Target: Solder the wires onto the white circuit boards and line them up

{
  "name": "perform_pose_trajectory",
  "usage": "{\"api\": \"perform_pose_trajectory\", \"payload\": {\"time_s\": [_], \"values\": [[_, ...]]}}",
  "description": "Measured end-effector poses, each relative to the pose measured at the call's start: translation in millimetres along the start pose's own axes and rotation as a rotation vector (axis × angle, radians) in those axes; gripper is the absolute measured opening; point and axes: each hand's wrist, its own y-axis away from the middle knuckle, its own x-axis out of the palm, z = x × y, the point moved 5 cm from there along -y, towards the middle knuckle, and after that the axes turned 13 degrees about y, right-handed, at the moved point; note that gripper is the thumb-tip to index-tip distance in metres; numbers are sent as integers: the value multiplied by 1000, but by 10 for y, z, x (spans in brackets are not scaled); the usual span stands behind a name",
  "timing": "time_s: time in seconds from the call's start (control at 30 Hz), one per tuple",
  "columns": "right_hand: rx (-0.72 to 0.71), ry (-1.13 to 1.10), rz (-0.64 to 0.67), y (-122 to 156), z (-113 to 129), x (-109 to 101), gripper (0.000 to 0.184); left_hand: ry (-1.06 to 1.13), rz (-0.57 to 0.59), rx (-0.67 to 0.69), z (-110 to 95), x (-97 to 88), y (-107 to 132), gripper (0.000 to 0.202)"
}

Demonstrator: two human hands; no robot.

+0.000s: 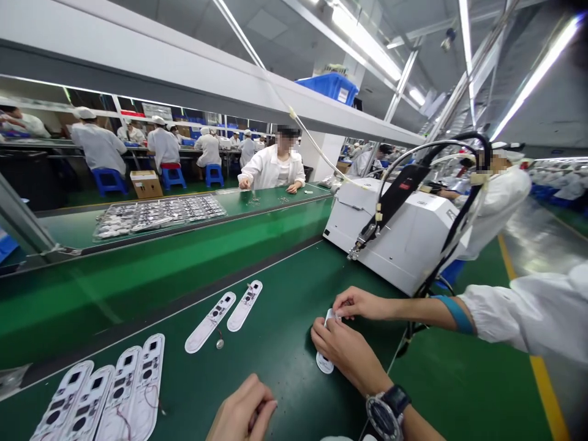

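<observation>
My left hand [243,411] sits at the bottom edge over the green belt [275,343], fingers curled shut; what they hold, if anything, is hidden. My right hand is out of frame. Just right of it, a co-worker's two bare-forearmed hands work on one white strip part [324,362]. The co-worker's nearer hand [345,350], with a wristwatch [387,409], presses on the strip. The farther hand [361,303] pinches the strip's top end. Two more white strips [224,313] lie side by side on the belt ahead.
Several white strips [103,398] lie at the lower left. A white machine [404,239] with black cables [463,220] stands at the right. A tray of small parts [158,214] rests on the raised far belt, where a seated person in white [274,166] works. More workers sit behind.
</observation>
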Motion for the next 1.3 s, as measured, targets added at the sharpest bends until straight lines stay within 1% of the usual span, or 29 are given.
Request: {"api": "perform_pose_trajectory", "payload": {"time_s": [0.1,0.2,0.3,0.43,0.57,0.73,0.83,0.9,1.0,1.13,1.3], "values": [[-9,17,-22,-8,29,9,28,-18,32,31,25,21,6,34],[-23,65,-47,31,139,72,26,-31,41,61,35,25,7,36],[-41,143,-67,128,325,225,25,-27,45,64,31,22,4,35],[-74,268,-83,266,580,480,24,0,80,17,14,6,-5,35],[-135,391,-73,313,704,615,30,48,103,-2,-34,-28,-13,36],[-222,514,-48,308,745,632,47,72,78,-1,-71,-48,-14,37],[-264,547,-44,304,779,625,53,74,45,2,-76,-54,-9,38],[-287,551,-49,295,798,614,52,78,30,18,-93,-66,-8,40],[-309,537,-68,275,804,591,45,71,37,40,-143,-91,-16,41],[-306,506,-105,268,761,581,39,50,49,-1,-191,-118,-36,38],[-294,453,-131,293,645,604,40,79,53,-26,-199,-115,-35,38]]}}
